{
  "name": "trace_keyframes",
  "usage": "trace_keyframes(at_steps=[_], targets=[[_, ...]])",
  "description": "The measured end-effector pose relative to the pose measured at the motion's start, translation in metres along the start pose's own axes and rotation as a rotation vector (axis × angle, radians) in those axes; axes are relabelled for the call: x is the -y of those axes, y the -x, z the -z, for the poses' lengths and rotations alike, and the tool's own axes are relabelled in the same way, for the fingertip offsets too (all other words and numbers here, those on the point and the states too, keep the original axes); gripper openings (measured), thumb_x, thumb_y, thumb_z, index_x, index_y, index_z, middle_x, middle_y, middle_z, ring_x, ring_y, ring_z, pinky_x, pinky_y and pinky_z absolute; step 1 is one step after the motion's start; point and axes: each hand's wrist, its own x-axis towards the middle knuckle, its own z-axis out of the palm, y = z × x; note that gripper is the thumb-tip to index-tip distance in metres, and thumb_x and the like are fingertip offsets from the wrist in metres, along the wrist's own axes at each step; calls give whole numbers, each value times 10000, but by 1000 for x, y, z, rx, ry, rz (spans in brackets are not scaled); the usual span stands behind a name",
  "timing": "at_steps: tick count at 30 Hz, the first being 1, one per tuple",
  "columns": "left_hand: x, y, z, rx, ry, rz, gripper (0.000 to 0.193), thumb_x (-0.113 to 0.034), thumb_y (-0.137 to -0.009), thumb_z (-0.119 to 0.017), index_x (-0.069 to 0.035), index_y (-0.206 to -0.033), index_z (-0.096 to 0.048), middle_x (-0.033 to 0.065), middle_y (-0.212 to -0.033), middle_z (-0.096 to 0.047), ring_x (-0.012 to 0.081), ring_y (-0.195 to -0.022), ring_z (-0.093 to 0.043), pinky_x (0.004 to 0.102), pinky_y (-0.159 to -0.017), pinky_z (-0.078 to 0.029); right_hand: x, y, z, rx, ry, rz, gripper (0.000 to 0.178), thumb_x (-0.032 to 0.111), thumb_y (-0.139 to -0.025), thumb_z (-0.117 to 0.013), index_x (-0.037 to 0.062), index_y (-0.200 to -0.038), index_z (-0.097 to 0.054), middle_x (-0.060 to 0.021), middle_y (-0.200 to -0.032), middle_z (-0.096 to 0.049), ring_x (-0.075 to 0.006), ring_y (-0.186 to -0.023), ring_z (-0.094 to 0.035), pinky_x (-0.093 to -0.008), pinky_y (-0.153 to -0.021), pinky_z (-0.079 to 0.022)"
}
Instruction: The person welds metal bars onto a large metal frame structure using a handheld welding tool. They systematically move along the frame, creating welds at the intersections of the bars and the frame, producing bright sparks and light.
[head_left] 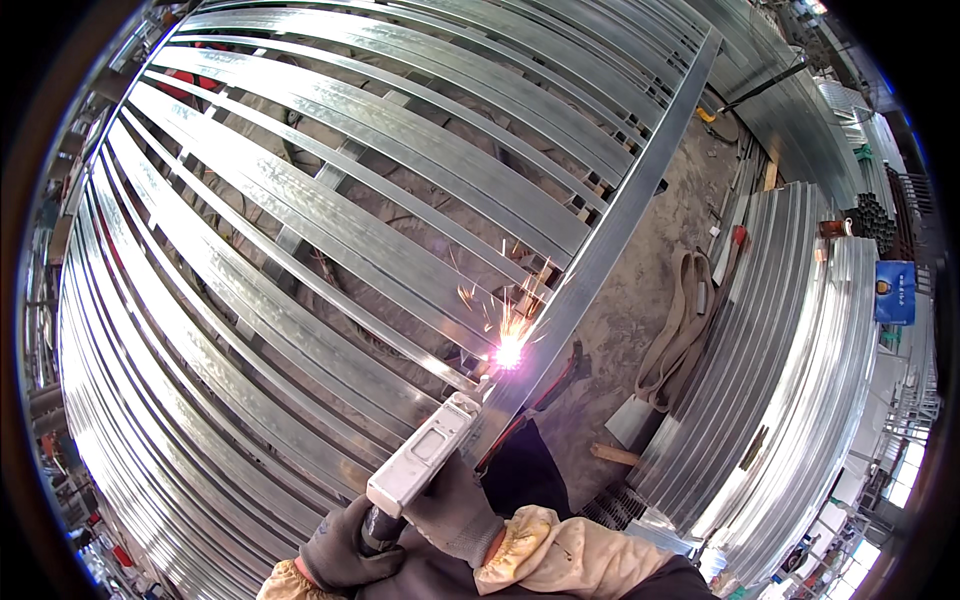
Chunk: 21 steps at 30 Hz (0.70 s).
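Note:
A pale, box-shaped handheld welding gun (pixel 425 452) slants up and away from me. Grey work gloves cover both hands. My left hand (pixel 345 548) is closed around the dark rear grip of the gun. Higher up, my right hand (pixel 455 512) wraps the underside of its body, with the fingers partly hidden. At the gun's tip a bright pinkish-white glow (pixel 508 355) throws orange sparks. This glow sits where a flat galvanized steel tube (pixel 400 285) meets the long edge tube (pixel 625 215) of a large frame. The joint itself is lost in the glare.
Many parallel tubes fan out to the left, with cables on the ground beneath them. Right of the frame lie a tan webbing sling (pixel 672 335), a small wood block (pixel 614 455) and stacked steel tubes (pixel 735 330). A blue sign (pixel 895 292) stands at far right.

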Motion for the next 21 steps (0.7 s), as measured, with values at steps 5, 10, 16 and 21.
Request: trace_keyframes(at_steps=[5,10,16,21], targets=[[4,1,-1,-1,-2,-14,690,-206,-683,-843,24,-1271,-565,150,-921,-731,267,-853,-743,361,-766,-575,3,-1,2,44,-17,-18,376,232,-858,-794,19,-1108,-610,-83,-979,-683,-148,-888,-670,-320,-781,-559],[2,1,0,9,-12,-3,693,-204,-680,-847,22,-1271,-564,153,-924,-731,274,-843,-742,363,-755,-576,-3,0,0,32,-48,25,383,261,-856,-791,15,-1098,-626,-96,-977,-689,-164,-877,-679,-326,-778,-561],[-1,2,0,-6,-32,-14,681,-202,-676,-849,13,-1261,-574,161,-936,-732,292,-848,-741,368,-753,-576,-7,3,-3,-19,26,80,405,259,-852,-798,14,-1117,-614,-93,-982,-689,-162,-882,-681,-328,-775,-563],[1,3,-1,-13,-17,-25,677,-202,-679,-850,10,-1260,-575,161,-934,-731,289,-849,-741,366,-754,-573,-5,3,-3,12,-35,12,408,236,-854,-798,13,-1131,-598,-84,-995,-688,-152,-895,-678,-322,-792,-560]])
